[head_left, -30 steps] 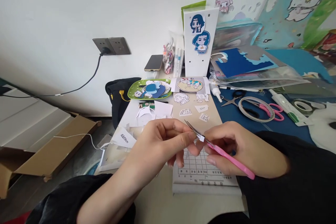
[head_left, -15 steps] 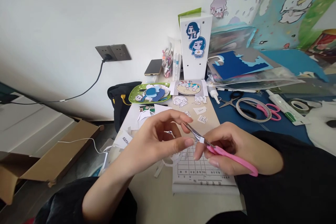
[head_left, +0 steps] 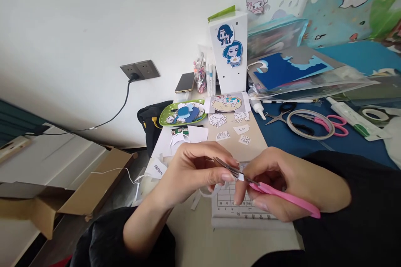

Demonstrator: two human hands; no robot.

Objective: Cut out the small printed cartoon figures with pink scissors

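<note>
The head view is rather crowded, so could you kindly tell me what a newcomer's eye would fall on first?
Probably the bright pink-handled scissors in the right hand, right of centre in the foreground, their blades pointing toward the left hand. Next might come the white upright board behind the table, bearing two blue-haired cartoon figures.

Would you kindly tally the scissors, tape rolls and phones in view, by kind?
Scissors: 3 (held pink pair, other pink pair, black-handled pair)
Tape rolls: 2 (larger roll, smaller roll)
Phone: 1
Total: 6
</note>
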